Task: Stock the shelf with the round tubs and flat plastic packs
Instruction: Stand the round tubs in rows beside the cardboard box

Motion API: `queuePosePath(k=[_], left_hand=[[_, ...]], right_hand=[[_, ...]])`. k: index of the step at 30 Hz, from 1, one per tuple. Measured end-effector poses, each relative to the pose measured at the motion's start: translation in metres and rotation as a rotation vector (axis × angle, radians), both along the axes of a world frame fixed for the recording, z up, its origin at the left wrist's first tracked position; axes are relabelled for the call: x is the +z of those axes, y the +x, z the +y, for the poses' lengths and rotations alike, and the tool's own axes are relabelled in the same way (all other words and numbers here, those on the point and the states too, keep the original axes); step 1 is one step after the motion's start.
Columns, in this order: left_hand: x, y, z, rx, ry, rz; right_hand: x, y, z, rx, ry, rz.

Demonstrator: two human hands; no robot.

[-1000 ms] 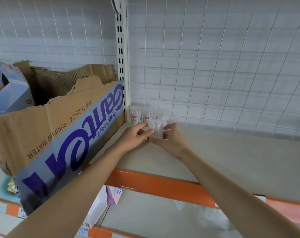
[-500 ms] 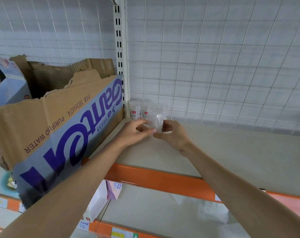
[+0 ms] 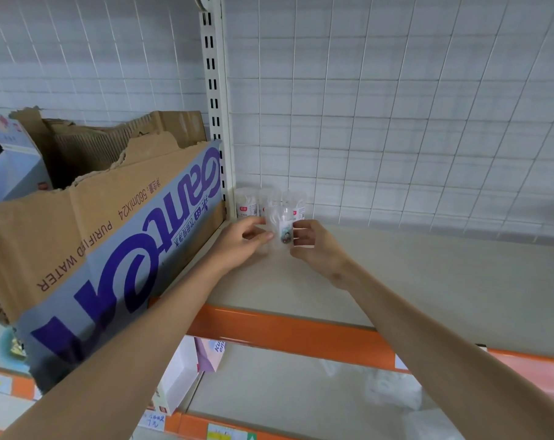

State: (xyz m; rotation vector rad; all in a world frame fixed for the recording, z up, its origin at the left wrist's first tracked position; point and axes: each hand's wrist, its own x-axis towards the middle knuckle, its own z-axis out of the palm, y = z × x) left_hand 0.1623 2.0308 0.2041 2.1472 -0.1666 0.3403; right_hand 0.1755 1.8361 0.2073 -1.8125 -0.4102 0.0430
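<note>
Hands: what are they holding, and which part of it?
One clear round tub, held by its sides: the left hand pinches its left side, the right hand its right side.

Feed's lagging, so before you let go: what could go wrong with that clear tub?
The clear round plastic tub, pinched between left hand and right hand, is right before three labelled round tubs in the corner; a nudge could topple them. The torn brown cardboard box crowds the left hand's way out.

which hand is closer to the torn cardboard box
Left. The left hand is just right of the cardboard box, holding the clear tub from its left; the right hand holds it from the right, farther away.
</note>
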Motion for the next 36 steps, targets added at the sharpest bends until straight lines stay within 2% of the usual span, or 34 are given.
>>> queuePosePath(k=[11, 15, 18, 21, 26, 33, 36], left_hand=[[0.001, 0.001, -0.001, -0.090, -0.002, -0.011], [-0.001, 0.001, -0.001, -0.121, 0.028, 0.005], [-0.002, 0.000, -0.001, -0.101, 0.071, -0.008], [-0.002, -0.009, -0.003, 0.024, 0.221, -0.024], [0.010, -0.030, -0.011, 0.137, 0.679, 0.099], [0.019, -0.063, 0.007, 0.172, 0.785, 0.238], [0.011, -0.073, 0.013, 0.135, 0.770, 0.219]], right_hand=[[-0.006, 0.009, -0.002, -0.028, -0.059, -0.120], [-0.005, 0.008, -0.002, -0.041, 0.038, -0.039], [-0.006, 0.008, -0.001, -0.053, 0.028, -0.018], [-0.008, 0.010, 0.000, -0.084, 0.008, -0.022], [-0.008, 0.009, 0.002, -0.109, -0.058, -0.029], [-0.008, 0.010, 0.007, -0.155, -0.152, -0.043], [-0.004, 0.013, 0.014, -0.160, -0.222, -0.040]])
